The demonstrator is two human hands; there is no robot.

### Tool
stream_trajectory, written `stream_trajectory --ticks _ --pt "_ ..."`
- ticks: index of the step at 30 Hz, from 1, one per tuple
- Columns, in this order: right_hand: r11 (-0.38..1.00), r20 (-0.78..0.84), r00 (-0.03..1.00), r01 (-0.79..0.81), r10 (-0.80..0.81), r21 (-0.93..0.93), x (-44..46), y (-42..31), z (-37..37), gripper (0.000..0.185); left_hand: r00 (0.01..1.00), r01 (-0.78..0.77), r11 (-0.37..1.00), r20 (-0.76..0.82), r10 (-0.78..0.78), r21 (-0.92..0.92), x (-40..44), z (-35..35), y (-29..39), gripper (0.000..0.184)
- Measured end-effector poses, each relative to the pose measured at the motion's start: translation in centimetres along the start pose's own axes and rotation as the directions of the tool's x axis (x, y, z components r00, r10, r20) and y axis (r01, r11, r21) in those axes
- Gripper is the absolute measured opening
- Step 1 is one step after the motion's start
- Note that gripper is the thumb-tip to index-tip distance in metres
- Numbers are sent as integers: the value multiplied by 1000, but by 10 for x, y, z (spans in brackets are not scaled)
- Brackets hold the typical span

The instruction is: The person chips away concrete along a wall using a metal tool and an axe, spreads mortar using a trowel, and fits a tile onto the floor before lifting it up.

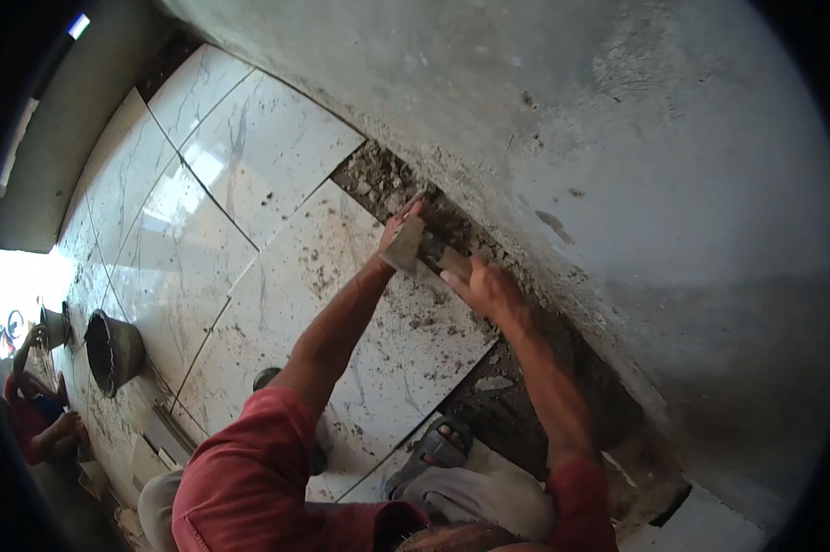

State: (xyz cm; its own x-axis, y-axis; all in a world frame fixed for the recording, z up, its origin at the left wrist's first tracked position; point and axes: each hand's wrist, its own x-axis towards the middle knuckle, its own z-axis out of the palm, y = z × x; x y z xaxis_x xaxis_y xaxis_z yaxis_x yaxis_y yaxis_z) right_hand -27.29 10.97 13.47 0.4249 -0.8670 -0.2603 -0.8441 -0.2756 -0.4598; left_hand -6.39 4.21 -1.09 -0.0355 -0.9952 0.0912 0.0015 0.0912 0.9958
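My right hand is closed around the handle of a hand tool with a flat, flared grey blade; its exact kind is not clear. My left hand is just beyond the blade, by the edge of a large white marbled tile. Its visible fingers are stretched out towards the rubble, while the blade covers part of the hand. Broken mortar and soil fill the strip between tile and wall.
A rough grey plastered wall borders the strip. Crumbs of mortar dot the tiles. A black bucket stands at left, near another person with a second bucket. My sandalled foot rests beside the dark dug-out strip.
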Motion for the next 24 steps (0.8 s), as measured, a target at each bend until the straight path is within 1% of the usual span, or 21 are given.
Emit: stream_trajectory --ticks 1,2,3,4,6,7,8,9,10,11,12,14,15,16,17,18,19,20,21,22,24 --pt "999 3 999 43 -43 -7 -6 -14 -10 51 997 -77 997 -27 77 -2 2 1 7 45" --pt "998 29 997 68 -68 -1 -24 -31 -13 54 973 -228 940 27 229 253 -1 -1 1 51" --pt "970 17 970 243 -243 15 -36 -45 -15 55 923 -365 797 80 375 481 -3 -2 -5 57" --pt "829 -246 799 558 -548 -33 -45 -51 -7 55 929 -352 804 74 362 479 -6 1 3 57" --pt "659 -383 583 745 -717 -100 -39 -47 1 55 976 -214 848 81 200 484 -5 -3 24 60" --pt "591 -425 491 795 -760 -137 -31 -42 4 55 977 -212 846 81 198 489 -8 -6 26 60" --pt "840 -267 810 543 -522 7 -14 -14 8 51 988 -151 897 61 138 416 -8 -5 28 59" --pt "978 -62 980 192 -188 75 -6 -9 -3 47 996 -93 937 47 82 336 -6 -2 28 57" --pt "978 -70 979 197 -192 67 -6 -8 -6 47 994 -104 936 47 94 336 -3 0 26 57" --pt "989 -44 991 130 -127 64 -8 -9 -5 45 998 -66 974 21 63 215 -1 0 23 53" --pt "996 -11 998 56 -56 65 -11 -20 -11 43 987 -163 928 70 148 335 1 -3 28 51" --pt "937 -8 941 339 -340 83 -36 -47 -16 33 963 -269 857 112 245 439 12 -2 36 48" --pt "833 -187 829 548 -527 82 -43 -55 -11 33 970 -239 869 70 232 434 4 2 33 45" --pt "687 -368 651 726 -664 43 -45 -60 -5 32 975 -215 875 35 222 435 -2 1 32 44" --pt "610 -447 551 792 -705 14 -38 -53 6 36 972 -229 864 52 231 448 -2 -1 33 43" --pt "612 -450 551 791 -703 13 -24 -33 13 36 971 -232 863 55 232 449 -4 -3 34 43" --pt "876 -285 855 475 -434 88 -5 -4 13 37 969 -247 863 104 224 441 -3 -4 37 44" --pt "994 -99 993 69 -61 88 3 11 10 37 965 -261 864 152 215 430 -3 -4 40 45" --pt "1000 -103 995 17 -17 2 3 10 4 41 962 -272 862 154 226 429 0 -5 23 45" --pt "1000 -118 993 20 -20 -3 1 -2 -8 41 990 -142 965 29 139 218 7 -6 -10 40" --pt "970 25 977 206 -211 131 -33 -44 -19 41 999 10 1000 -53 -12 -28 2 -1 -22 37"
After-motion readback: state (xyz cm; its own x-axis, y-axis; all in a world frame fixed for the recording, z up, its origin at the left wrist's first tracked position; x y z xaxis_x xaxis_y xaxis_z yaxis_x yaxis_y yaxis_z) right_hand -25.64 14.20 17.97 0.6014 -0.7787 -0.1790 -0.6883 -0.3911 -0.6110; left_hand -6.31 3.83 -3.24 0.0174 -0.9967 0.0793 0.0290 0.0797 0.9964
